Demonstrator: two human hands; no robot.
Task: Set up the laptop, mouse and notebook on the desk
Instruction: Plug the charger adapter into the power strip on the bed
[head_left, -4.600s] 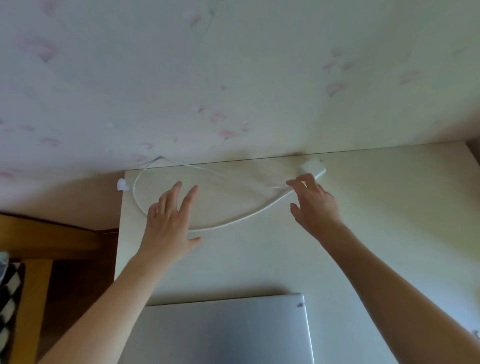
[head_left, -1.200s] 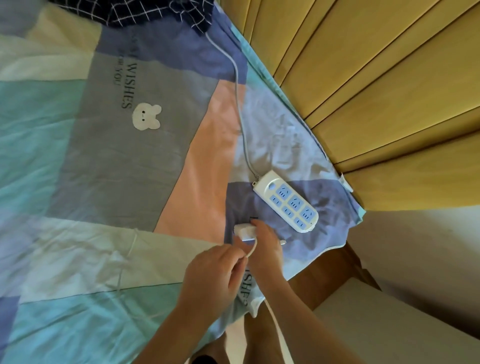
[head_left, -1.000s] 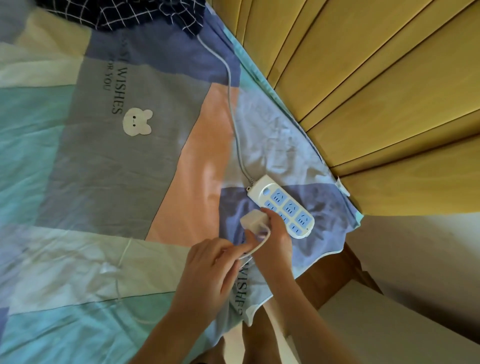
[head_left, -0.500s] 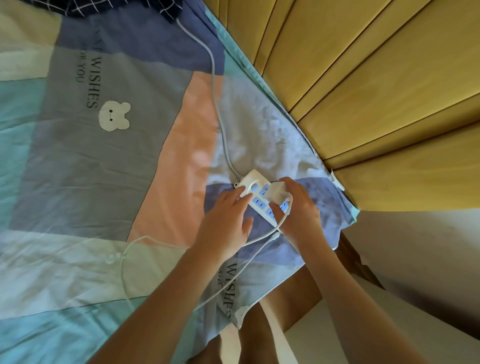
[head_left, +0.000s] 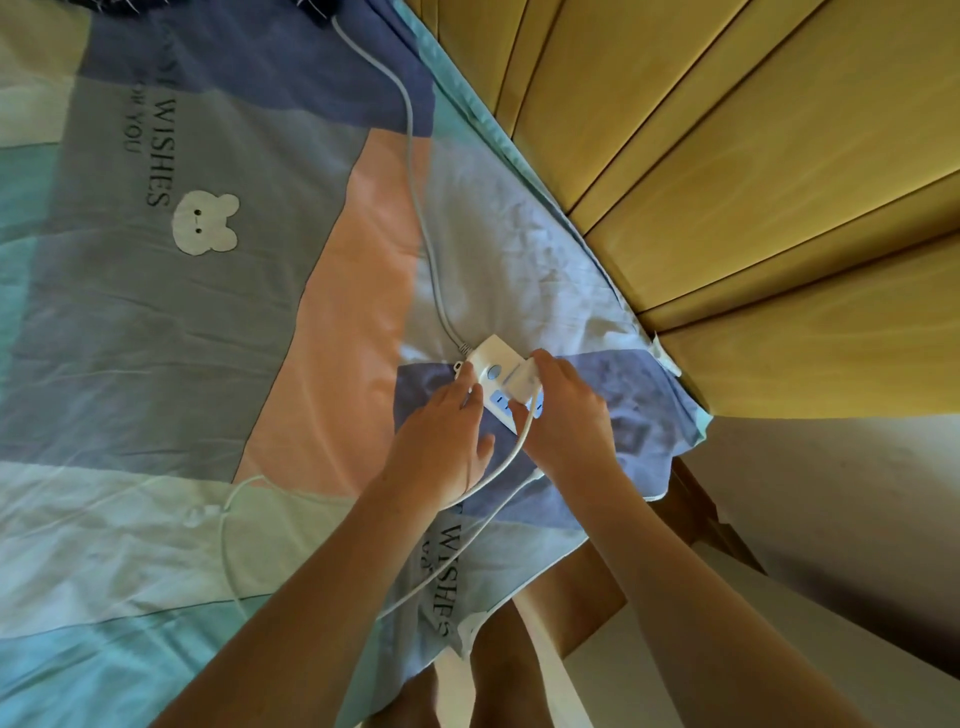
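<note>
Right at the middle of the frame, the fingers (head_left: 545, 364) of the right hand (head_left: 566, 415) are clamped on one white charger block (head_left: 522, 383), pressing it down against the face of one white power strip (head_left: 501, 387) with blue sockets. The left hand (head_left: 441, 441) lies flat just left of it, its fingers together, their tips resting on the near end of the strip. Two hands and two bare forearms reach in from the lower edge.

From the charger block one thin white cable (head_left: 498, 467) runs down between the hands, passes under the left wrist and loops out across the lower left of the bedsheet, where a small white piece (head_left: 200, 515) sits on it. One thicker grey cord (head_left: 415, 171) leaves the far end of the strip and climbs to the top centre of the frame, disappearing under a dark checked cloth (head_left: 317, 5).

All of this lies on one bed covered by a patchwork bedsheet (head_left: 156, 338) in blue, teal, peach and white, printed with "WISHES" lettering and one white bear face (head_left: 205, 223). A yellow wooden headboard (head_left: 753, 208) fills the upper right. A pale desk (head_left: 649, 691) corner shows at the lower right; laptop, mouse and notebook are out of view.
</note>
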